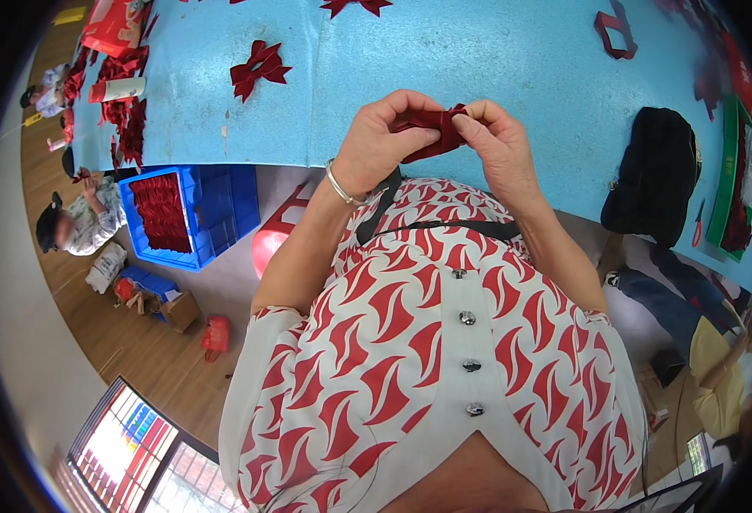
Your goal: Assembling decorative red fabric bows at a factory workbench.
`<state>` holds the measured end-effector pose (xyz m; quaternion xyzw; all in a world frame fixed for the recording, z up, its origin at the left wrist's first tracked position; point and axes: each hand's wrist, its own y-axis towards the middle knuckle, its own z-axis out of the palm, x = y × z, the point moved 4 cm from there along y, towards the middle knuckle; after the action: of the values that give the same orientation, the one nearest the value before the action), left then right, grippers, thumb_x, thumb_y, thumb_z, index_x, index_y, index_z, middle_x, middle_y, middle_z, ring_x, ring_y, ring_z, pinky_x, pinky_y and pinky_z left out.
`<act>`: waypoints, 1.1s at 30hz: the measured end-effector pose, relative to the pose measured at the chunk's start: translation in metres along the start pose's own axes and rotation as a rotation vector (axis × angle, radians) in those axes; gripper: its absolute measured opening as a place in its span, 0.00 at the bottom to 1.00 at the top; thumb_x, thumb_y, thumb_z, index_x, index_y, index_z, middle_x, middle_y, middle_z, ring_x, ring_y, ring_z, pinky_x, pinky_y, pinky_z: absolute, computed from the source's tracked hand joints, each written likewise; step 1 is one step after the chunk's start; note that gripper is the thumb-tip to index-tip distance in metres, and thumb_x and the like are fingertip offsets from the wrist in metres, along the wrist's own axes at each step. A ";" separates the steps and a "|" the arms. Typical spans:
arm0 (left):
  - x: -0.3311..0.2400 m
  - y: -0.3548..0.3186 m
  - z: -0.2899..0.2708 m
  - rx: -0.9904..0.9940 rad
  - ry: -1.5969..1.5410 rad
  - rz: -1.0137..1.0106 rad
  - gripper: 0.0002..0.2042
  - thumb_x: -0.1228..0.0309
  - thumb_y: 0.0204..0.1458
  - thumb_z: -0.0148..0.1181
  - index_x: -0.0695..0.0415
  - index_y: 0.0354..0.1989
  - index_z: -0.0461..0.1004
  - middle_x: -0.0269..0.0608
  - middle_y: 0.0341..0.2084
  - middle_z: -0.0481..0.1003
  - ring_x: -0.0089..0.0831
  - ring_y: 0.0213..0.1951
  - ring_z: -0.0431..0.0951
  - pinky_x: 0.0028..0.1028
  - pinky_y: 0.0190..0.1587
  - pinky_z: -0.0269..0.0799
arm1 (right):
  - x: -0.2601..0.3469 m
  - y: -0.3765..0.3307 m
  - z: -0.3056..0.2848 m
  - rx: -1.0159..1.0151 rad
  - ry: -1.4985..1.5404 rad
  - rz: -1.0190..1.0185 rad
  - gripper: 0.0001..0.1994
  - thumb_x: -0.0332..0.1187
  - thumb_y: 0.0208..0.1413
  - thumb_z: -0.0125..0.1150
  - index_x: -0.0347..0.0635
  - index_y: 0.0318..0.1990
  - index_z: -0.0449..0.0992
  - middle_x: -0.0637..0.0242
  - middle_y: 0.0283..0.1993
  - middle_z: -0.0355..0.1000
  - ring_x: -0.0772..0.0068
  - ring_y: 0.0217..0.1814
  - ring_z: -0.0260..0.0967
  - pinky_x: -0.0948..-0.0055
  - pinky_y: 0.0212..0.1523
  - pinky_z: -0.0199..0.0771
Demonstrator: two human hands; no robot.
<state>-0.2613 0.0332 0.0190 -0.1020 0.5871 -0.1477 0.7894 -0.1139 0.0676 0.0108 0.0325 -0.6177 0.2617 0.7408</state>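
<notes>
A dark red velvet ribbon bow [431, 147] is held up between my two hands, over the near edge of the blue table. My left hand [382, 137] grips its left loop between thumb and fingers. With thumb and forefinger, my right hand [493, 141] pinches the ribbon near the bow's middle and right end. Fingers cover part of the bow, so its right side is mostly hidden. Farther off to the left, a finished-looking dark red bow [259, 70] lies on the table. Another red bow [354, 7] is cut off by the top edge.
A ribbon loop [617, 38] lies at the far right. Nearer are a black bag [654, 175], scissors [698, 224] and a green box [729, 184]. Blue crates [196, 218] with red ribbon stand at the left, by a red stool [275, 235]. Other people sit at both sides.
</notes>
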 end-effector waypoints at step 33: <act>0.015 0.003 -0.024 0.071 -0.395 -0.180 0.07 0.76 0.49 0.50 0.63 0.36 0.69 0.42 0.35 0.73 0.29 0.36 0.73 0.28 0.41 0.71 | 0.025 -0.009 0.022 -0.058 -0.910 -0.852 0.07 0.18 0.38 0.57 0.37 0.28 0.71 0.63 0.34 0.68 0.65 0.38 0.66 0.73 0.37 0.66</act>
<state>-0.2795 0.0310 -0.0027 -0.1530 0.4040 -0.2154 0.8758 -0.1273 0.0599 0.0416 0.3641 -0.8111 -0.1135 0.4434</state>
